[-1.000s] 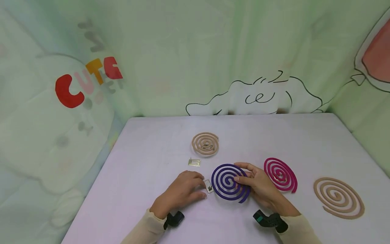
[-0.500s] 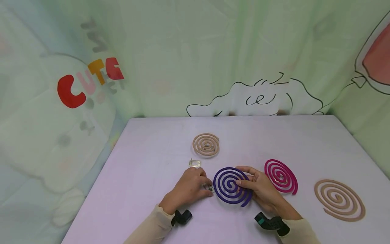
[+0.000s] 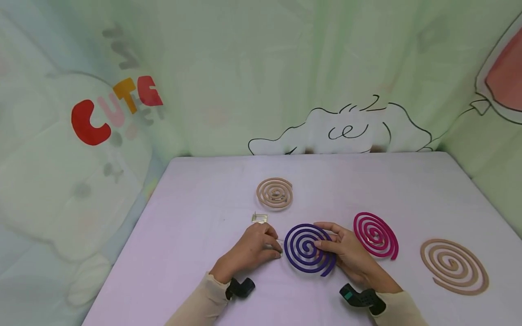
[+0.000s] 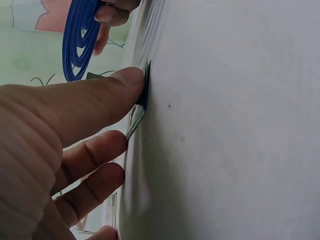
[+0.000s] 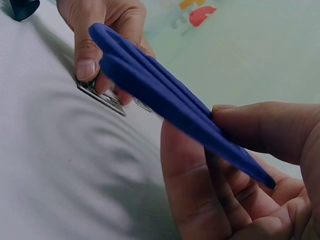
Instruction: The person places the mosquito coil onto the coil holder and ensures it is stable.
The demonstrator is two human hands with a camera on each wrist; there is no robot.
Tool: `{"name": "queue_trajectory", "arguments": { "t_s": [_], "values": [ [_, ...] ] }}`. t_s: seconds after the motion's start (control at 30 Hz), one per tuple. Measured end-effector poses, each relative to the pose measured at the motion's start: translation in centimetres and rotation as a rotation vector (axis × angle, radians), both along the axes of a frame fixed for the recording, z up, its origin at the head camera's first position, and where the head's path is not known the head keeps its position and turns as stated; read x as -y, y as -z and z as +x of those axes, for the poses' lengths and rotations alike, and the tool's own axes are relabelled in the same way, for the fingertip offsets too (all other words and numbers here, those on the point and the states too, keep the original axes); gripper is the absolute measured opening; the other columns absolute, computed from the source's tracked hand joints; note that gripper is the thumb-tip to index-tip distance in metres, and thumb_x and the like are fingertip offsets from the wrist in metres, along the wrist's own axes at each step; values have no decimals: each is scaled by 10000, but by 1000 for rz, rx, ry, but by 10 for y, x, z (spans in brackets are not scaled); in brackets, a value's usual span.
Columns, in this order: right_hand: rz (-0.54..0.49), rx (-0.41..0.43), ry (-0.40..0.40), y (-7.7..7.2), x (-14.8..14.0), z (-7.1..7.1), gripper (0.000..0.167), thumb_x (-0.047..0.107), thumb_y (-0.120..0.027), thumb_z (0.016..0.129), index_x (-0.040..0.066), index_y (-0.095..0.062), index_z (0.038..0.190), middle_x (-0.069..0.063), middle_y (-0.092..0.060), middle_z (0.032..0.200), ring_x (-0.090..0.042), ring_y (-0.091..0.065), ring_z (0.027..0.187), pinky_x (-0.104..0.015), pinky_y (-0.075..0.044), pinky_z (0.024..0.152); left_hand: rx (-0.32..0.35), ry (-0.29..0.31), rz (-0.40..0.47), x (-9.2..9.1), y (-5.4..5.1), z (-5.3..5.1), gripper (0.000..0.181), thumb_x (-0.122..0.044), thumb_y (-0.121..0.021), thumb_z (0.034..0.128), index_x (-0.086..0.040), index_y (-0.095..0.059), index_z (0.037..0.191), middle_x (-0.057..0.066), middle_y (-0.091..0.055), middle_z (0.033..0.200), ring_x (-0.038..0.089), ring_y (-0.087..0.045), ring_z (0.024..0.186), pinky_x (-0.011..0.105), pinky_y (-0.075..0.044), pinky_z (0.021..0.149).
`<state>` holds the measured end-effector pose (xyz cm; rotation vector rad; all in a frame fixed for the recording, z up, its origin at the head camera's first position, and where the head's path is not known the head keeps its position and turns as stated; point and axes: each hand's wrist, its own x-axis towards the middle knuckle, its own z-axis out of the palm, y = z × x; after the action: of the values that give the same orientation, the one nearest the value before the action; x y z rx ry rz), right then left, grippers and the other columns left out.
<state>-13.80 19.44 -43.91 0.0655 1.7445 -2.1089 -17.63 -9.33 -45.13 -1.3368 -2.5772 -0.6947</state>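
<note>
In the head view, my right hand (image 3: 352, 256) pinches a purple-blue mosquito coil (image 3: 307, 249) at its right side, thumb on top. The right wrist view has this coil (image 5: 165, 102) tilted and raised above the white table. Just left of it, my left hand (image 3: 253, 249) pinches a small metal coil stand (image 5: 102, 98) low at the tabletop. The left wrist view has the thumb (image 4: 127, 80) on one side of the shiny stand (image 4: 136, 117), with a finger touching its lower edge. Part of the stand is hidden by the fingers.
Another small metal stand (image 3: 259, 218) lies behind my left hand. Farther back is a beige coil (image 3: 275, 193) with metal at its middle. A pink coil (image 3: 375, 235) sits beyond my right hand, and a beige coil (image 3: 453, 266) lies at the far right.
My left hand has moved a little right and closed its fingers on the small metal stand. The purple-blue coil stays in my right hand, nearly in place.
</note>
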Motion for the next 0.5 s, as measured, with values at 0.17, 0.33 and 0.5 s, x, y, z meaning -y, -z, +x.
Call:
{"name": "queue_trajectory", "arguments": {
  "t_s": [0.17, 0.33, 0.5],
  "values": [
    [5, 2, 2, -2, -1, 0, 620, 13, -709, 966, -36, -392, 1496, -99, -735, 1131, -157, -727, 944, -296, -612, 853, 83, 3, 8, 2, 0, -3, 60, -237, -874, 835, -221, -851, 887, 39, -706, 1162, 209, -604, 1112, 370, -443, 1001],
    [20, -5, -10, -2, -1, -1, 614, 6, -705, 966, -30, -400, 1497, -87, -743, 1105, -147, -726, 892, -275, -613, 832, 158, 11, 25, 5, 6, -5, 58, -216, -861, 844, -227, -853, 901, 50, -690, 1262, 237, -557, 1210, 396, -399, 1052],
    [9, -13, -20, 0, -1, -2, 622, 15, -710, 967, -36, -397, 1501, -88, -746, 1114, -146, -732, 907, -276, -612, 838, 201, 10, 14, 8, 7, -4, 87, -166, -819, 870, -230, -847, 922, 53, -657, 1328, 263, -514, 1255, 425, -363, 1073]
  ]
}}
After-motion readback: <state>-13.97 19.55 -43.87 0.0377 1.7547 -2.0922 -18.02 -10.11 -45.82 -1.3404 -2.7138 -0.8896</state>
